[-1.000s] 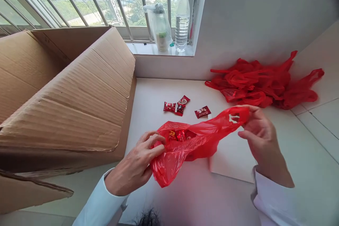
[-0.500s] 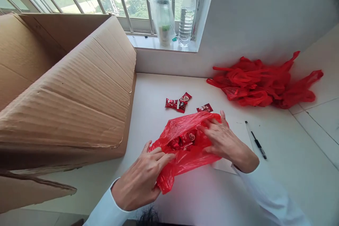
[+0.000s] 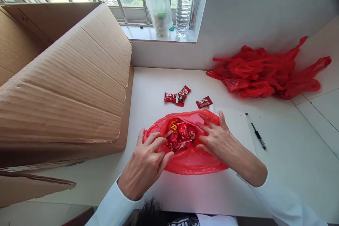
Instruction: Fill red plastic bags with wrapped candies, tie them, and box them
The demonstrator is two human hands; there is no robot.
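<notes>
A thin red plastic bag (image 3: 196,165) lies on the white table with its mouth wide apart. Red-wrapped sweets (image 3: 183,132) fill the opening, with a yellow-marked piece among them. My left hand (image 3: 148,159) rests over the bag's left rim, fingers bent and apart, the tips just inside the mouth. At the right rim, my right hand (image 3: 215,137) spreads its fingers against the plastic, palm down. Neither hand grips a sweet. Beyond the bag lie a small cluster of red packets (image 3: 179,97) and a single red packet (image 3: 204,102).
A large open cardboard box (image 3: 79,88) takes up the left. Crumpled red bags (image 3: 259,74) lie at the back right. A pen (image 3: 256,132) sits beside white paper (image 3: 242,127). On the windowsill stand a water bottle (image 3: 183,10) and a plastic-wrapped jar (image 3: 161,17).
The bag's mouth has spread wider and rounder, showing more sweets. My left hand has shifted up and left along the rim, and the bag's bunched left end has flattened out.
</notes>
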